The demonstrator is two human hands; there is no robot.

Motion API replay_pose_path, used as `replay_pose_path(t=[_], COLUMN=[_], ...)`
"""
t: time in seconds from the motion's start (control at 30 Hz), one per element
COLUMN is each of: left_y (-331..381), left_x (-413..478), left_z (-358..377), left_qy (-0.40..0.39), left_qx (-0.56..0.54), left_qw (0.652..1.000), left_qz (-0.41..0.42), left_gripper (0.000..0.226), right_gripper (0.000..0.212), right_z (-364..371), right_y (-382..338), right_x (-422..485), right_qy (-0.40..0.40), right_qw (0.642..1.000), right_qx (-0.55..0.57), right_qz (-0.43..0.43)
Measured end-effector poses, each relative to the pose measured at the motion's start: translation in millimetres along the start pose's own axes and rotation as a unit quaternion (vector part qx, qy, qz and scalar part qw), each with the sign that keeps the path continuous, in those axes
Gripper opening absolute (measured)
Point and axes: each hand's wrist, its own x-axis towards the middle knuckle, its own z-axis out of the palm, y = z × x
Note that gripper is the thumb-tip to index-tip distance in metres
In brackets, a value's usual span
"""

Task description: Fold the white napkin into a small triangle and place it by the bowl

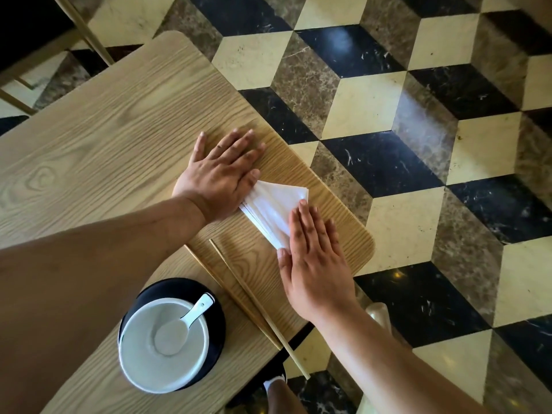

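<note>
The white napkin lies folded in layers on the wooden table, near its right edge. My left hand rests flat with fingers spread, its palm edge pressing the napkin's left side. Flat as well, my right hand covers the napkin's lower right corner with its fingertips. Neither hand grips anything. The white bowl stands at the lower left on a black saucer, with a white spoon lying inside it.
Two wooden chopsticks lie side by side between the bowl and my right hand, their ends overhanging the table's near edge. Beyond the table's right edge is a tiled floor. Chair legs stand at the top left.
</note>
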Motion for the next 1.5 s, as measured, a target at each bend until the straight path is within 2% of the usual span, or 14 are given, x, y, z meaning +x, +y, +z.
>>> replay_pose_path(t=[0.13, 0.23, 0.3, 0.37, 0.43, 0.5, 0.57, 0.63, 0.7, 1.0, 1.2, 1.37, 1.5], left_y=[6, 19, 29, 42, 54, 55, 39, 15, 1, 0, 5, 29, 40], left_x=[0, 1, -1, -9, -20, -28, -28, -25, -22, -24, -23, -26, -64], left_z=[-7, -18, -26, -28, -20, -9, -4, -6, -8, -7, -11, -32, -58], left_qy=[-0.039, -0.07, -0.045, -0.043, -0.087, -0.135, -0.131, -0.098, -0.093, -0.078, -0.108, -0.174, -0.151], left_qx=[0.008, 0.055, 0.066, 0.053, 0.071, 0.094, 0.096, 0.052, 0.029, 0.012, 0.035, 0.109, 0.089], left_qw=[0.999, 0.996, 0.996, 0.984, 0.96, 0.947, 0.956, 0.982, 0.99, 0.992, 0.99, 0.979, 0.983], left_qz=[-0.007, -0.016, 0.049, 0.164, 0.255, 0.277, 0.243, 0.153, 0.102, 0.102, 0.087, -0.004, -0.059], left_gripper=[0.063, 0.063, 0.06, 0.058, 0.059, 0.064, 0.064, 0.065, 0.065, 0.063, 0.064, 0.064, 0.073], right_gripper=[0.07, 0.07, 0.07, 0.069, 0.068, 0.068, 0.069, 0.07, 0.07, 0.071, 0.07, 0.071, 0.087], right_z=[0, -2, -3, -4, -4, -4, -4, -4, -3, -2, 0, -13, -46], right_y=[-2, -2, -3, -4, -4, -4, -4, -3, -2, -2, -3, -11, -25], right_x=[4, 3, 5, 5, 5, 4, 4, 4, 4, 4, 5, 4, 15], right_qy=[-0.005, -0.008, -0.012, -0.017, -0.023, -0.024, -0.023, -0.021, -0.019, -0.023, -0.017, -0.039, -0.111], right_qw=[1.0, 1.0, 1.0, 1.0, 1.0, 1.0, 1.0, 1.0, 1.0, 1.0, 1.0, 0.999, 0.993], right_qx=[-0.001, 0.003, 0.007, 0.002, -0.003, -0.005, -0.007, -0.004, -0.003, -0.008, -0.017, -0.007, -0.02], right_qz=[0.002, 0.005, 0.006, 0.007, 0.007, 0.008, 0.007, 0.007, 0.008, 0.003, 0.003, 0.013, 0.048])
